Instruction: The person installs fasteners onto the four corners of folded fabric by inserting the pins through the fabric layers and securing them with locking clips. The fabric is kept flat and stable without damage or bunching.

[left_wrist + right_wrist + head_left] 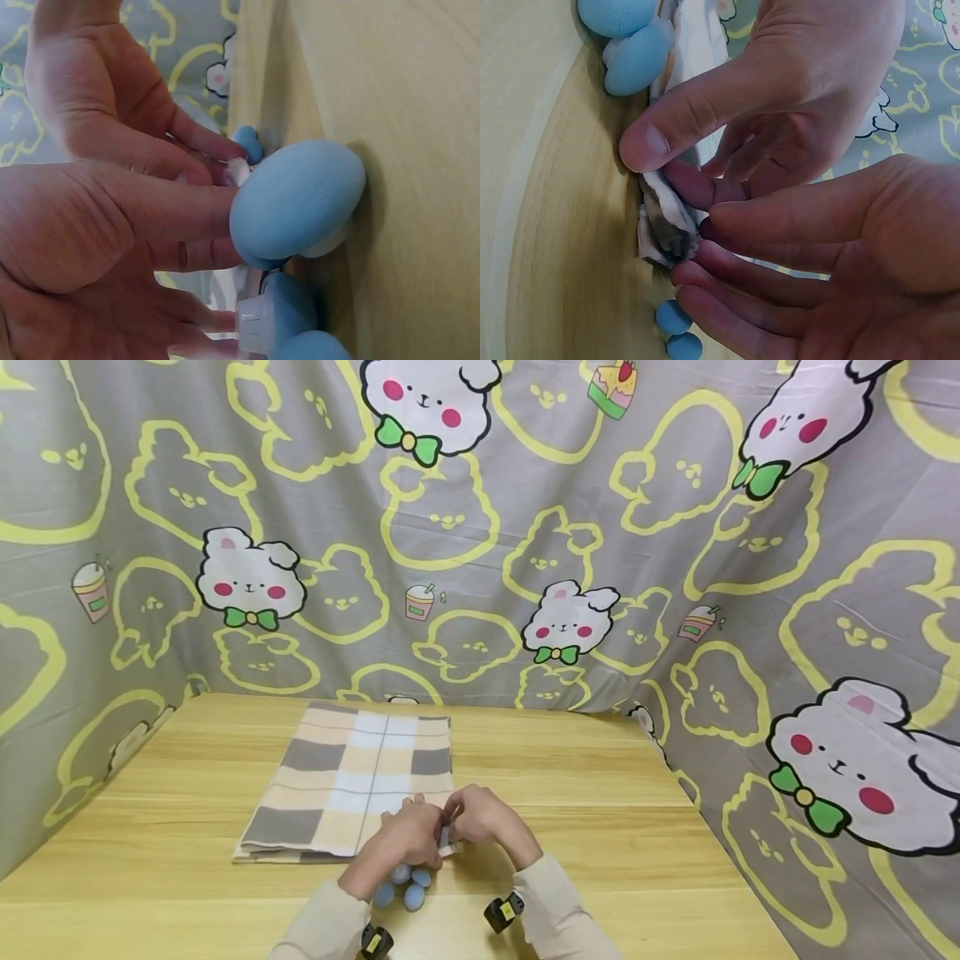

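Observation:
A folded plaid cloth (378, 768) in grey, cream and white lies on the wooden table. At its near right corner both hands meet. My left hand (408, 835) pinches the cloth's layered edge (664, 217) between thumb and fingers, as the right wrist view shows. From the other side my right hand (483, 817) holds the same corner with thumb and fingertips. Just below the left hand sit several blue round-capped pieces (415, 897). Close up in the left wrist view, one such blue cap (300, 199) has a clear plastic base under it.
More blue caps (674, 316) lie beyond the corner, below the right hand's fingers in the right wrist view. Both wrists carry black strap-on devices (504, 912). A grey curtain with cartoon animals (450, 593) stands around the table (570, 827) at the back and sides.

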Tool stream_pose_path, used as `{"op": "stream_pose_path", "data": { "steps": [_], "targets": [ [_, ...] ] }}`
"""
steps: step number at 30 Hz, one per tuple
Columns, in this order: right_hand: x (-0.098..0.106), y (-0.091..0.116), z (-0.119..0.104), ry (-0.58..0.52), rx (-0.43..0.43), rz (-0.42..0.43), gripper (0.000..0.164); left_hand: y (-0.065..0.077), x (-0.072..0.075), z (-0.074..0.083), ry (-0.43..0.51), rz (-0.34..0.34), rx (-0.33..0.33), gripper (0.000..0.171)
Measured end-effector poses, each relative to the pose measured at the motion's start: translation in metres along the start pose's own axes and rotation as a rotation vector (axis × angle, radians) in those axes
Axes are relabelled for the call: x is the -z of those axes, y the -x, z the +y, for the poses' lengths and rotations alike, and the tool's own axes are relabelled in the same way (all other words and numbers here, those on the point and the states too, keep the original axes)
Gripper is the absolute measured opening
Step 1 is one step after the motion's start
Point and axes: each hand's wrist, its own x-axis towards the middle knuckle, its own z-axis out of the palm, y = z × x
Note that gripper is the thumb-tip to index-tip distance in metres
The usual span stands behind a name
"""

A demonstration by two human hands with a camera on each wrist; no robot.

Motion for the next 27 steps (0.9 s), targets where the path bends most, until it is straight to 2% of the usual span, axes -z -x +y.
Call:
{"op": "stream_pose_path", "data": {
  "steps": [18, 22, 27],
  "targets": [
    [-0.0014, 0.0017, 0.0019, 0.024, 0.031, 0.021, 0.012, 0.0021, -0.0018, 0.0003, -0.006, 0.048, -0.029, 0.028],
    [-0.0012, 0.0014, 0.0021, -0.011, 0.023, 0.009, 0.015, 0.0021, -0.0009, 0.0, 0.002, 0.048, -0.025, 0.028],
    [-0.0022, 0.0001, 0.004, -0.112, 0.015, -0.026, 0.021, 0.0018, -0.0005, -0.0013, 0.017, 0.03, -0.021, 0.035]
  ]
}}
